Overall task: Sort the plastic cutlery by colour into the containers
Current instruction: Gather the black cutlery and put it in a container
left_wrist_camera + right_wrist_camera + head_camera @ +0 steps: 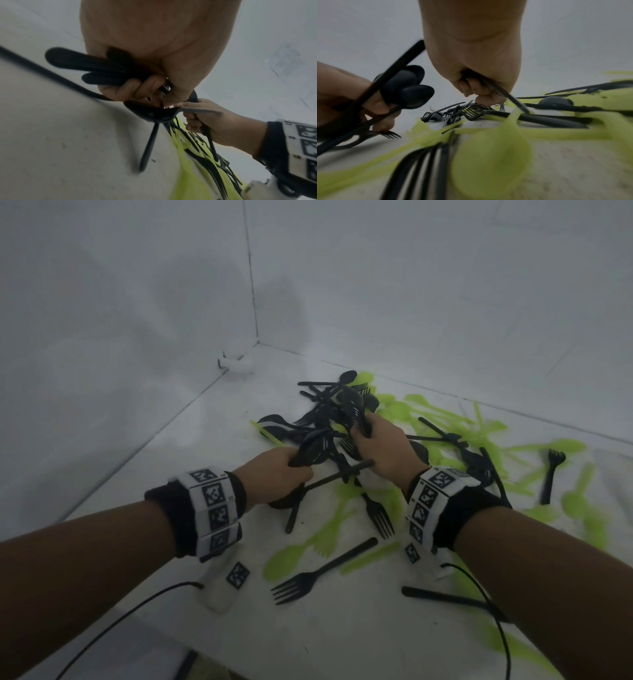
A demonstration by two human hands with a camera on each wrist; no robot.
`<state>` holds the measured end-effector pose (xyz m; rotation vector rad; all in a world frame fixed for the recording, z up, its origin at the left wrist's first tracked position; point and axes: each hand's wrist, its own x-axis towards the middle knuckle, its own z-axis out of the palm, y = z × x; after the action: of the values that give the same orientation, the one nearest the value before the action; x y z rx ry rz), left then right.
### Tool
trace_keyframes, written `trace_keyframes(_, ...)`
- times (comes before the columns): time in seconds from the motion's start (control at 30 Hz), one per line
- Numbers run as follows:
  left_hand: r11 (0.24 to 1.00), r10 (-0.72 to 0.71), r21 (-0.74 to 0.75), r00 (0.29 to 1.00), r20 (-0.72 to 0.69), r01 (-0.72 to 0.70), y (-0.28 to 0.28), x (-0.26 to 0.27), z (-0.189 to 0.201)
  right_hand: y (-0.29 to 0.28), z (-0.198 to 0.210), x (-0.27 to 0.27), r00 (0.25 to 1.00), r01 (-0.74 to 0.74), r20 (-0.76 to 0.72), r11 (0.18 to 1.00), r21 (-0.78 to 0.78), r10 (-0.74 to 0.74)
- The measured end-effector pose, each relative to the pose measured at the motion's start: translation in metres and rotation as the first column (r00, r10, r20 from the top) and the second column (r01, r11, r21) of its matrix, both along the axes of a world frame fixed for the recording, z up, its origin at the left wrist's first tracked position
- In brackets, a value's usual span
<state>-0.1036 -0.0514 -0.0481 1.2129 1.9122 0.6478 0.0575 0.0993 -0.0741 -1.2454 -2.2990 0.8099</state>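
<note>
1. While both hands work over a white tabletop [212, 446] set in a white-walled corner, the left hand [274, 474] has its fingers curled round a bundle of black plastic spoons and forks [313, 448], whose bowls stick out past the knuckles toward the far side.
2. In the left wrist view the handles of that bundle [96, 67] jut out from under the left palm [154, 47], with the fingers [130, 86] wrapped tight beneath them.
3. The right hand [385, 448] grips more black plastic cutlery [352, 405], its fingers closed on the handles just right of the left hand's bundle; how many pieces it holds cannot be told.
4. In the right wrist view the right fingers [476, 88] curl round a thin black handle [510, 97] that slants down into the pile.
5. A loose pile of lime-green plastic spoons and forks [442, 419] lies spread over the right and far part of the tabletop, mixed with black pieces.
6. A lone black plastic fork [318, 573] lies near the person, between the 2 forearms, tines pointing left.
7. Another black fork [549, 474] lies well to the right, on green pieces.
8. Both wrists wear black bands with white marker tags [214, 508].
</note>
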Motion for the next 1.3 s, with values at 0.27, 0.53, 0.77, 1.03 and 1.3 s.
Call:
trace_keyframes(0.27,0.962,0.222,0.08,0.919,0.326,-0.261,-0.002,-0.002,-0.002,-0.001,-0.001,-0.019,0.986,-0.147,0.072,0.988,-0.046,0.15)
trace_keyframes(0.53,0.857,0.379,0.158,0.808,0.451,-0.49,0.003,-0.005,-0.006,-0.013,-0.004,-0.037,0.925,-0.197,0.346,0.977,0.078,0.159)
trace_keyframes(0.77,0.914,0.267,0.257,0.942,0.203,-0.314,-0.004,-0.036,0.006,0.002,0.012,-0.029,0.963,-0.127,0.247,0.991,0.047,0.112)
trace_keyframes(1.03,0.958,0.13,0.24,0.984,0.119,-0.155,-0.001,-0.03,0.008,0.024,0.023,0.006,0.999,0.032,-0.008,0.996,-0.085,-0.032)
trace_keyframes(1.3,0.961,-0.047,0.276,0.994,0.098,0.018,0.04,0.008,0.016,0.045,0.039,0.089,0.893,0.382,-0.183,0.907,-0.175,-0.411)
